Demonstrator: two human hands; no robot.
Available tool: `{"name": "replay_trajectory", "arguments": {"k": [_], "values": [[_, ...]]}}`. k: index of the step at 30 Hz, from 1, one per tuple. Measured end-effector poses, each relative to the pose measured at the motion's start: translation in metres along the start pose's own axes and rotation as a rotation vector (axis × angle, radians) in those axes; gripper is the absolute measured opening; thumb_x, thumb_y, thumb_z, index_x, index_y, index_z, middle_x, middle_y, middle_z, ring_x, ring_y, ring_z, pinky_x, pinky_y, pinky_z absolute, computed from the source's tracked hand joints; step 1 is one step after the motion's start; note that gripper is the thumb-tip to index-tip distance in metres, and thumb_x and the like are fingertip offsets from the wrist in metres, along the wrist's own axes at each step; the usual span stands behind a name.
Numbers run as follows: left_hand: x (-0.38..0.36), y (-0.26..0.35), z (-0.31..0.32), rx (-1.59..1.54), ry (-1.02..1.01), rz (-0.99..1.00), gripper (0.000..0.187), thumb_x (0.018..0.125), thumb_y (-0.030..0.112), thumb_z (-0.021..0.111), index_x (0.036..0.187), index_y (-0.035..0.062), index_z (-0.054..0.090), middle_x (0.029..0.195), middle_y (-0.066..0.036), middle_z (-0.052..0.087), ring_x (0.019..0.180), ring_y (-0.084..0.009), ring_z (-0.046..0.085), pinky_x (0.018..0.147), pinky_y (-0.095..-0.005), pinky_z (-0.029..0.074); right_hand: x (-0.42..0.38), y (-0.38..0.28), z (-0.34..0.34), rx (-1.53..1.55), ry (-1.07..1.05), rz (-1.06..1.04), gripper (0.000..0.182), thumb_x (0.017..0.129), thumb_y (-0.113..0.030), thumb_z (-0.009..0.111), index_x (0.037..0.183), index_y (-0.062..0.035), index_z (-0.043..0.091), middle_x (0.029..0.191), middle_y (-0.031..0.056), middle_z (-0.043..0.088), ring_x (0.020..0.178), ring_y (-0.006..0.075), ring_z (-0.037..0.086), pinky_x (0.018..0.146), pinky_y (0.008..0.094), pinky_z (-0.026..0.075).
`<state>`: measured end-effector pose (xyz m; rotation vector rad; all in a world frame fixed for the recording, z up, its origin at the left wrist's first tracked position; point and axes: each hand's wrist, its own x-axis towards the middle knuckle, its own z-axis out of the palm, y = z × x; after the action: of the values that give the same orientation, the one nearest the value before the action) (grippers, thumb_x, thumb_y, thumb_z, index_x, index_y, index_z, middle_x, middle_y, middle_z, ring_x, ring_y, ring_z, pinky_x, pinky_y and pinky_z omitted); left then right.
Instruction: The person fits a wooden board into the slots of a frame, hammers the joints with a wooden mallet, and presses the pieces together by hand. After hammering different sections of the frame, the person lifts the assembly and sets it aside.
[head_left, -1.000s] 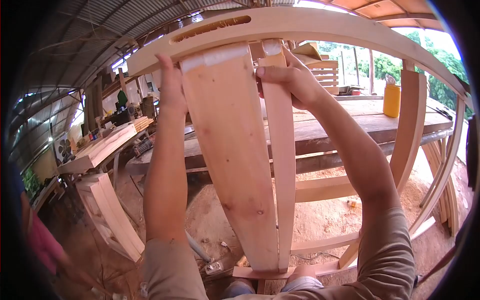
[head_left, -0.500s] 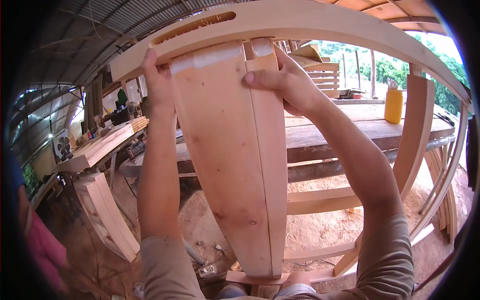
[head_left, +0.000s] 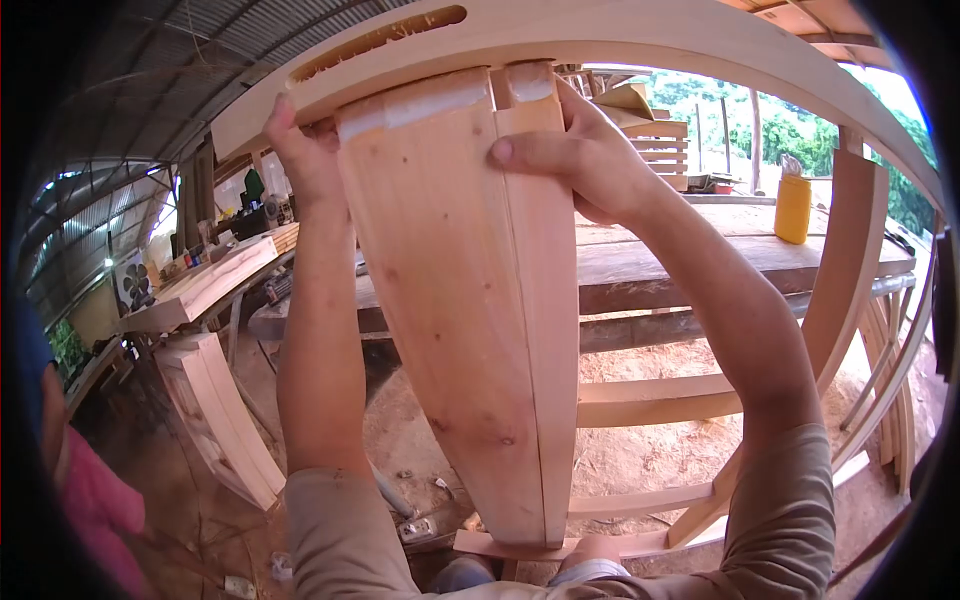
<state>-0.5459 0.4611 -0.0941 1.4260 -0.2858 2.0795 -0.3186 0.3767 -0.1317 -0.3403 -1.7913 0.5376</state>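
A tall, tapering wooden panel (head_left: pixel 440 260) stands upright in front of me, with a narrower strip (head_left: pixel 542 250) along its right side and a seam between them. White stuff coats its stepped upper end, which meets the underside of a curved wooden rail (head_left: pixel 590 32). My left hand (head_left: pixel 308 150) grips the panel's upper left edge, thumb up against the rail and other fingers mostly hidden. Around the strip's upper right edge closes my right hand (head_left: pixel 580 160), its thumb pressed on the front face and its fingers behind. A long slot (head_left: pixel 380 43) is cut in the rail.
A curved wooden leg (head_left: pixel 845 260) joins the rail at right. Behind stands a workbench (head_left: pixel 690 265) with a yellow container (head_left: pixel 793 210). Curved slats (head_left: pixel 655 402) cross low down. More timber (head_left: pixel 215 285) lies at left, near a person in pink clothing (head_left: pixel 100 500).
The rail and the panel's upper end sit slightly higher in view, and the background has shifted a little. Both hands keep the same grip.
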Motion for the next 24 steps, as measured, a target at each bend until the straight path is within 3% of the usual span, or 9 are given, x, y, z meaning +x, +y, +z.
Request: {"name": "replay_trajectory", "arguments": {"k": [5, 13, 15, 24], "values": [[-0.002, 0.008, 0.002, -0.033, -0.033, 0.010, 0.053, 0.085, 0.046, 0.052, 0.120, 0.0052, 0.054, 0.114, -0.007, 0.060, 0.102, -0.0190, 0.057, 0.092, -0.0341, 0.044, 0.001, -0.007, 0.005, 0.091, -0.044, -0.006, 0.075, 0.075, -0.006, 0.075, 0.137, 0.0009, 0.033, 0.121, 0.0149, 0.056, 0.111, 0.0230, 0.057, 0.097, 0.0364, 0.046], [-0.006, 0.014, 0.005, -0.168, -0.031, -0.062, 0.055, 0.083, 0.041, 0.054, 0.121, 0.0019, 0.051, 0.120, -0.011, 0.057, 0.112, -0.0224, 0.054, 0.097, -0.0377, 0.043, 0.001, -0.009, 0.002, 0.099, -0.074, 0.019, 0.076, 0.075, -0.005, 0.075, 0.137, 0.0017, 0.032, 0.121, 0.0148, 0.055, 0.113, 0.0229, 0.056, 0.098, 0.0370, 0.046], [-0.007, 0.017, 0.008, -0.145, -0.017, -0.056, 0.055, 0.083, 0.040, 0.055, 0.122, 0.0013, 0.051, 0.120, -0.012, 0.057, 0.112, -0.0235, 0.054, 0.098, -0.0385, 0.043, 0.001, -0.009, 0.002, 0.066, -0.103, -0.009, 0.073, 0.079, -0.004, 0.071, 0.140, -0.0043, 0.031, 0.121, 0.0119, 0.055, 0.111, 0.0218, 0.057, 0.096, 0.0398, 0.049], [0.010, 0.004, -0.006, -0.100, 0.075, 0.040, 0.056, 0.082, 0.039, 0.056, 0.120, -0.0012, 0.052, 0.118, -0.015, 0.057, 0.108, -0.0262, 0.056, 0.096, -0.0398, 0.045, 0.000, -0.017, -0.004, -0.035, -0.178, 0.059, 0.073, 0.082, -0.008, 0.071, 0.141, -0.0047, 0.028, 0.124, 0.0120, 0.052, 0.114, 0.0219, 0.055, 0.098, 0.0385, 0.047]]}}
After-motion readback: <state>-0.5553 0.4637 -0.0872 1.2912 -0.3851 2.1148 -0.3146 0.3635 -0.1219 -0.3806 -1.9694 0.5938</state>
